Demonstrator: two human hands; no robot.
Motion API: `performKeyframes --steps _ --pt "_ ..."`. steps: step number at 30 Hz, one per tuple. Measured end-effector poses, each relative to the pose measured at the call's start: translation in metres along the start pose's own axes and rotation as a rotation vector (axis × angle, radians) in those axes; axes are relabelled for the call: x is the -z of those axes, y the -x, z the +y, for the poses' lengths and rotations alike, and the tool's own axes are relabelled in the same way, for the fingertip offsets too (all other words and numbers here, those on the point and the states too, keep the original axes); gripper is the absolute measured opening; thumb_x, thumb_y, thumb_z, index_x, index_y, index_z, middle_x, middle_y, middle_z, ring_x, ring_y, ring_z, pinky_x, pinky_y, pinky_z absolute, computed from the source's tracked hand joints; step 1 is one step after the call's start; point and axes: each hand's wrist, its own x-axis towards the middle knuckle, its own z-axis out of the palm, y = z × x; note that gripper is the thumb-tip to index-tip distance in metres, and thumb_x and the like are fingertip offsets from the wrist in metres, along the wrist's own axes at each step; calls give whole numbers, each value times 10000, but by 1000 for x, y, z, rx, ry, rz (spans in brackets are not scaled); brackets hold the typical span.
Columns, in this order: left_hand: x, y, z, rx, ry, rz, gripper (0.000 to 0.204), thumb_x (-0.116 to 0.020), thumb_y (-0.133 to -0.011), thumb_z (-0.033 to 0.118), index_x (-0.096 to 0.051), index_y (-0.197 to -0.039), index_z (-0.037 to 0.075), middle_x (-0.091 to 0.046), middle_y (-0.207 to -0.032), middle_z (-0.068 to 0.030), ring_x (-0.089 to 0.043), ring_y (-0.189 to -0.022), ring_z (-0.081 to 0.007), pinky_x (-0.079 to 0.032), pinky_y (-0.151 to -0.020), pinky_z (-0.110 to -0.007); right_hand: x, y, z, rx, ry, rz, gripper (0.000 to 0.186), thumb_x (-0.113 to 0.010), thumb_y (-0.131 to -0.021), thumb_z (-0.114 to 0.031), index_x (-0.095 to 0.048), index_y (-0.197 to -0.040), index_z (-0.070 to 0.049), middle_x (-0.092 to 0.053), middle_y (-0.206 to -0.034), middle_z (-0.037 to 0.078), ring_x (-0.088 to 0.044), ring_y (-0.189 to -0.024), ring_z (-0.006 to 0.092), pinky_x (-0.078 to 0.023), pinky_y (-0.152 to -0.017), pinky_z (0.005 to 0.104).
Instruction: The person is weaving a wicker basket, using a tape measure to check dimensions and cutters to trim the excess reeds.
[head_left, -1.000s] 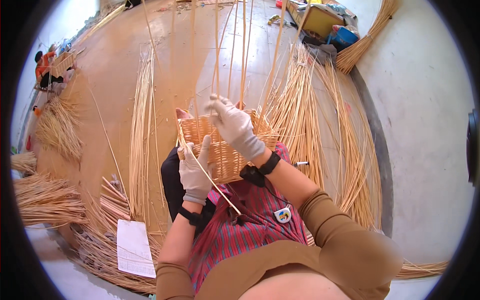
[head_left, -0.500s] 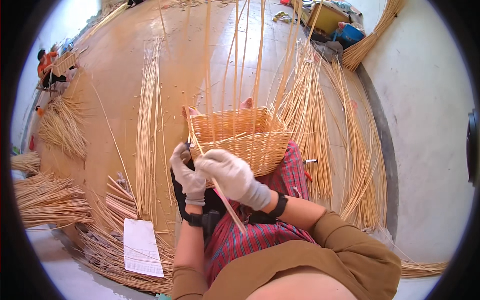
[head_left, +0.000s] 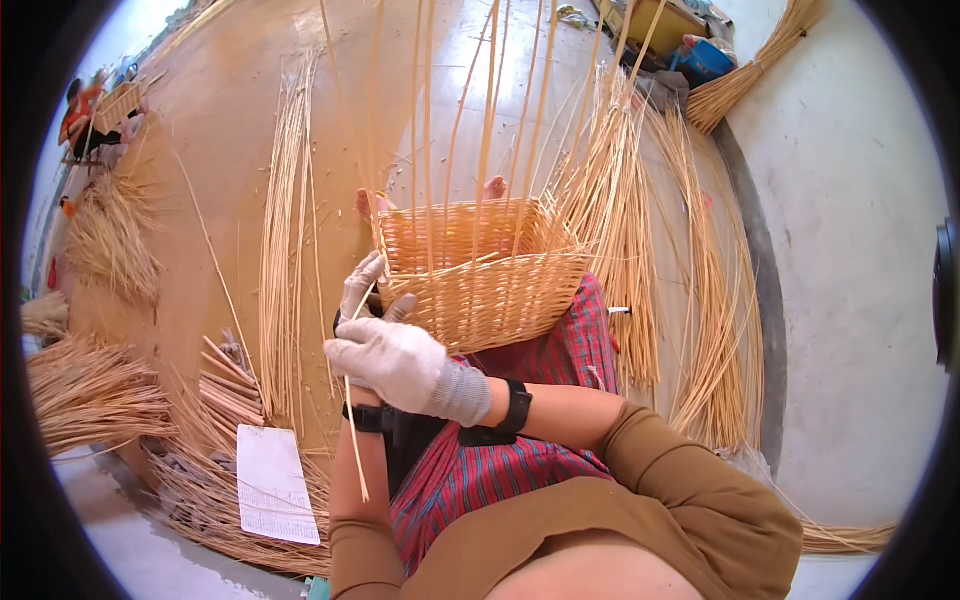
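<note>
A partly woven wicker basket [head_left: 480,295] rests tilted across my lap, with long upright stakes rising from its rim. My left hand [head_left: 362,290], in a pale glove, grips the basket's near left corner, its thumb against the near wall. Closer to me, my right hand [head_left: 400,362], gloved too, crosses in front of the left wrist. Its fingers are closed on a thin wicker strand [head_left: 356,440], whose loose end hangs over my left forearm. The strand's upper part runs up toward the basket corner. The right hand hides part of the left palm.
Long wicker bundles lie on the floor left [head_left: 287,250] and right [head_left: 620,230] of the basket. Cut sticks [head_left: 230,385] and a white printed sheet [head_left: 277,485] lie at lower left. Another person [head_left: 85,120] sits far left with a basket. A blue bucket [head_left: 706,62] stands far right.
My right hand has moved left and down, drawing the strand with it; the strand's loose end now hangs farther left. My left hand has shifted up against the basket corner.
</note>
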Motion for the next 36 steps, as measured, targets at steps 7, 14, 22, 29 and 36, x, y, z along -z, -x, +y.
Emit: performKeyframes --steps 7,14,22,29,36 --pt "19 -21 -3 -227 -381 -159 444 -887 -807 109 -677 -1197 103 -621 -1432 -160 -610 -1296 -255 -512 -1083 -390 13 49 8 3 71 121 406 -767 -813 5 -766 -1202 -111 -754 -1136 167 -764 -898 319 -642 -727 370" --pt "63 -60 17 308 117 -614 309 -811 -899 95 -693 -1179 34 -583 -1480 -133 -563 -1315 -190 -477 -1074 -340 43 66 18 -92 10 167 355 -804 -857 -87 -769 -1205 -151 -769 -1143 114 -774 -941 284 -642 -794 353" --pt "53 -67 22 363 -9 -618 151 -757 -956 77 -673 -1073 32 -642 -1149 -44 -606 -1053 -123 -502 -962 -291 59 80 74 -959 -770 506 249 -680 -924 29 -753 -1159 -9 -774 -1102 130 -681 -749 145 -595 -721 271" --pt "32 -56 31 438 -189 -471 172 -663 -989 5 -693 -1149 61 -617 -1049 -1 -577 -941 -86 -497 -880 -249 68 -43 82 -238 420 357 611 -688 -939 -16 -541 -1524 -115 -672 -1331 206 -730 -1045 319 -584 -837 356" --pt "32 -55 27 23 -457 -472 417 -545 -940 -153 -761 -1222 65 -638 -1044 -44 -617 -999 -168 -499 -938 -270 93 70 129 -476 -393 492 291 -584 -1072 -88 -665 -1350 -77 -732 -1107 33 -597 -741 67 -510 -664 240"
